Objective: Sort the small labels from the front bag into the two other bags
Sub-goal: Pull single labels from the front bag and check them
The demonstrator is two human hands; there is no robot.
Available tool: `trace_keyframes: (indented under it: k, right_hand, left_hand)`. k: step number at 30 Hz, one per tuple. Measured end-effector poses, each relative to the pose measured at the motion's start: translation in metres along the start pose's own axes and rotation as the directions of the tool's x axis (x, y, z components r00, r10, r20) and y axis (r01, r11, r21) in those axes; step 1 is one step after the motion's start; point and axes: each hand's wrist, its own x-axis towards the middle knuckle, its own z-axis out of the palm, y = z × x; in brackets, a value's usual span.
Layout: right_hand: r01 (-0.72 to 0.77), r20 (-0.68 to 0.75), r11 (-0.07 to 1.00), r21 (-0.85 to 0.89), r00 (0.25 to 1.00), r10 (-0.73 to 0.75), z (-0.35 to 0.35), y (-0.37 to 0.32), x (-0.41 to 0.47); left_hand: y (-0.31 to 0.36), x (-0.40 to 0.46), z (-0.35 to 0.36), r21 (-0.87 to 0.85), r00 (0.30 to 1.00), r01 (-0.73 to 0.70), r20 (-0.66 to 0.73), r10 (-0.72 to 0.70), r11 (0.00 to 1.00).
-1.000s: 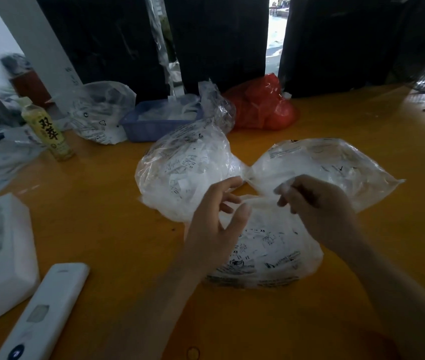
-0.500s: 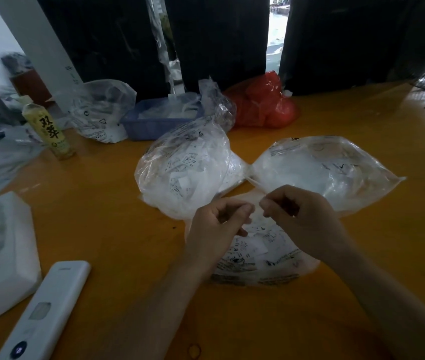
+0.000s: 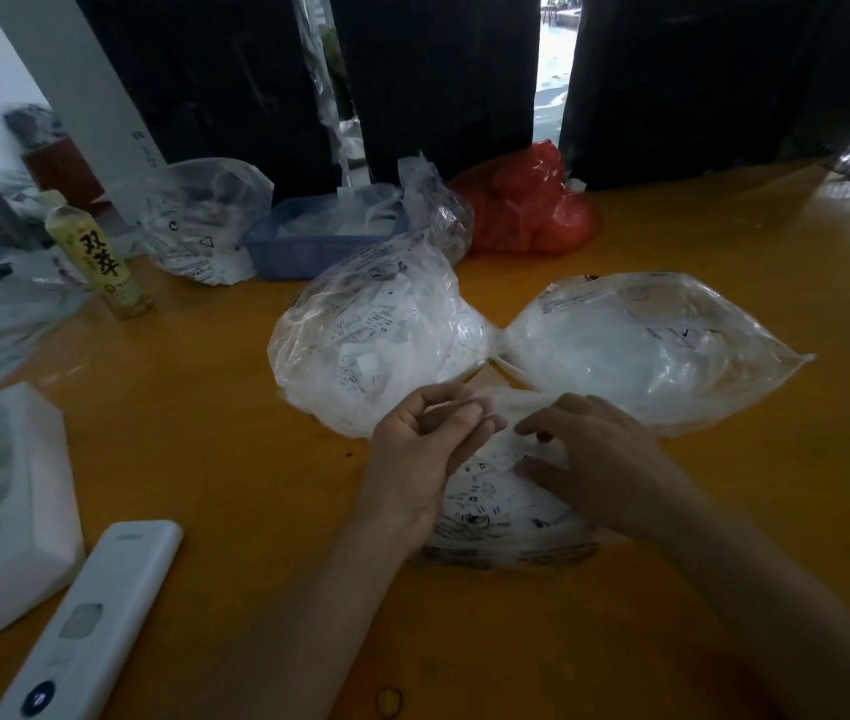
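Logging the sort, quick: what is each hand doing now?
Left hand: fingers curled, seems to pinch a small label.
Right hand: fingers spread, reaching into the front bag.

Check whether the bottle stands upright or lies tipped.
Upright. The bottle stands on its base on the table, cap up, leaning only slightly.

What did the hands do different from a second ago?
The right hand let go of the strip stretched between both hands and dropped onto the front bag, fingers spread on the labels. The left hand curled in, and its fingers now pinch a small label alone. The left bag, right bag and white remote stayed put.
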Motion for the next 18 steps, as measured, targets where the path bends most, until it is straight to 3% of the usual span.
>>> trace_keyframes:
  k: [2, 6, 14, 18]
  right_hand:
    - [0.004, 0.042, 0.998, -0.064, 0.999, -0.002, 0.004, -0.001, 0.001]
    - [0.052, -0.067, 0.994, -0.097, 0.996, -0.058, 0.004, -0.001, 0.001]
    - [0.022, -0.247, 0.995, 0.094, 0.969, 0.001, -0.005, -0.006, -0.002]
    - [0.035, -0.186, 0.986, 0.163, 0.983, -0.004, -0.006, -0.006, -0.004]
  left_hand:
    - [-0.001, 0.001, -0.001, 0.006, 1.000, -0.003, 0.008, 0.003, 1.000]
    - [-0.001, 0.002, -0.001, 0.000, 1.000, -0.001, -0.009, 0.001, 1.000]
    - [-0.001, 0.002, -0.001, 0.016, 1.000, -0.012, -0.016, 0.012, 1.000]
    - [0.000, 0.002, -0.001, -0.015, 0.999, -0.034, -0.010, 0.034, 0.999]
